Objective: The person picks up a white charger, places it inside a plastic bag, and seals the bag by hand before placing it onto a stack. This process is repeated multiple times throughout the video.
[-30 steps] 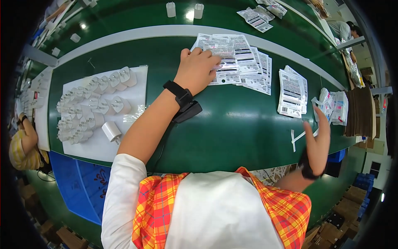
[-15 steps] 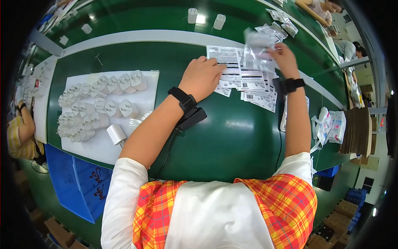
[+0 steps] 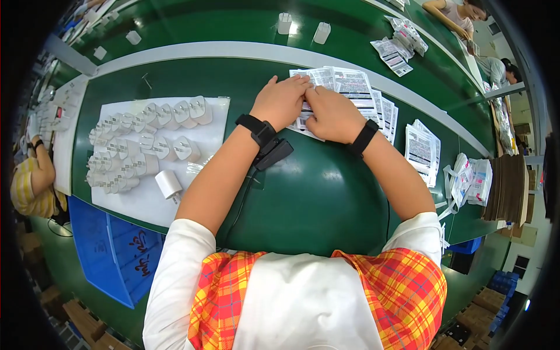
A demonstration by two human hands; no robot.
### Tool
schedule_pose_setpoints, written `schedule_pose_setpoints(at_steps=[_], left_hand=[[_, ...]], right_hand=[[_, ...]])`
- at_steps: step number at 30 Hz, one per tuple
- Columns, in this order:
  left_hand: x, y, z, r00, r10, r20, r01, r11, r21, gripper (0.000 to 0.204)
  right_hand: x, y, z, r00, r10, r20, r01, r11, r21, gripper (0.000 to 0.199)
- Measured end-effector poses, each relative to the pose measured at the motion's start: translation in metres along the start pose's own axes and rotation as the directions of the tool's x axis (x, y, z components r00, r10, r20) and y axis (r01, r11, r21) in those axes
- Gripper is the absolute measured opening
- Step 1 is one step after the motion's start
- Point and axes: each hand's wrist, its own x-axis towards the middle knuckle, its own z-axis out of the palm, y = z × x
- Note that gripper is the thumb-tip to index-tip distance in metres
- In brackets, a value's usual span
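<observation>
Several flat white printed plastic bags (image 3: 356,87) lie fanned in an overlapping pile at the far edge of the green table. My left hand (image 3: 281,102) rests on the pile's left end, palm down with its fingers stretched over the bags. Beside it my right hand (image 3: 333,114) is bent inward, its fingertips meeting those of the left at the edge of the bags. Its fingers look closed on a bag's edge, though the fingertips are partly hidden. To the left, many white plug adapters (image 3: 186,149) stand prongs up in rows on a white sheet (image 3: 210,119); one adapter (image 3: 168,184) lies on its side.
Beyond a pale rail (image 3: 227,49), filled bags (image 3: 402,41) and two white adapters (image 3: 284,23) sit on a green surface. More printed sheets (image 3: 421,151), white packages (image 3: 478,181) and stacked cardboard (image 3: 504,186) are at right. A blue bin (image 3: 111,251) stands lower left. Other people sit nearby.
My right hand has come back left to the pile beside my left hand. The clear bag it held is gone from it, and another printed bag now lies beyond the rail.
</observation>
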Motion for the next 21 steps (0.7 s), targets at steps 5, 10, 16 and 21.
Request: schedule_pose_setpoints(at_steps=[5, 10, 16, 21], left_hand=[[0.001, -0.009, -0.004, 0.992, -0.049, 0.120, 0.055, 0.997, -0.049, 0.040], [-0.014, -0.008, -0.007, 0.985, 0.069, 0.158, -0.069, 0.998, -0.009, 0.061], [-0.020, 0.005, -0.010, 0.992, 0.102, -0.073, -0.093, 0.988, 0.126, 0.061], [-0.001, 0.027, -0.014, 0.996, 0.073, 0.044, -0.075, 0.995, 0.068, 0.054]], right_hand=[[-0.011, 0.006, -0.006, 0.938, -0.317, 0.141, 0.296, 0.943, 0.150, 0.020], [-0.036, -0.014, -0.035, 0.816, -0.446, 0.368, 0.467, 0.884, 0.034, 0.018], [0.048, 0.057, -0.089, 0.998, 0.007, -0.057, 0.008, 0.968, 0.251, 0.035], [0.124, 0.159, -0.028, 0.668, 0.676, -0.312, -0.511, 0.721, 0.468, 0.073]])
